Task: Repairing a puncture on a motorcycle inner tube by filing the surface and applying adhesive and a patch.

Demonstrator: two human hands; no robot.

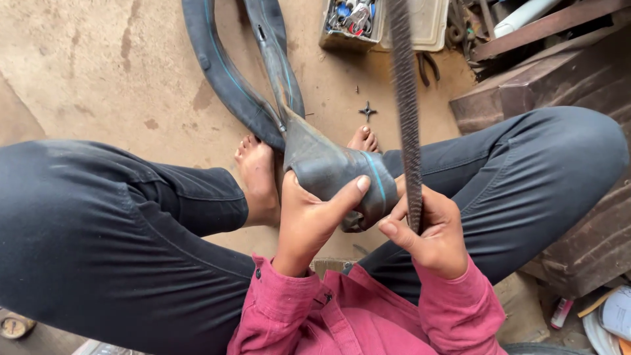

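A black rubber inner tube [230, 72] with a thin blue stripe loops across the concrete floor and folds up between my knees. My left hand [309, 217] grips the folded part of the tube [335, 167], thumb pressed on top. My right hand [427, 233] is closed around a long grey rasp file [406, 105] that stands nearly upright beside the fold, its lower end inside my fist. I sit with dark trousers and bare feet [256, 177] on either side of the tube.
A box of small tools [351, 20] and a white container [427, 23] stand at the far edge. A small cross-shaped metal piece [367, 110] lies on the floor. Rusty brown metal blocks [526, 85] and clutter crowd the right side.
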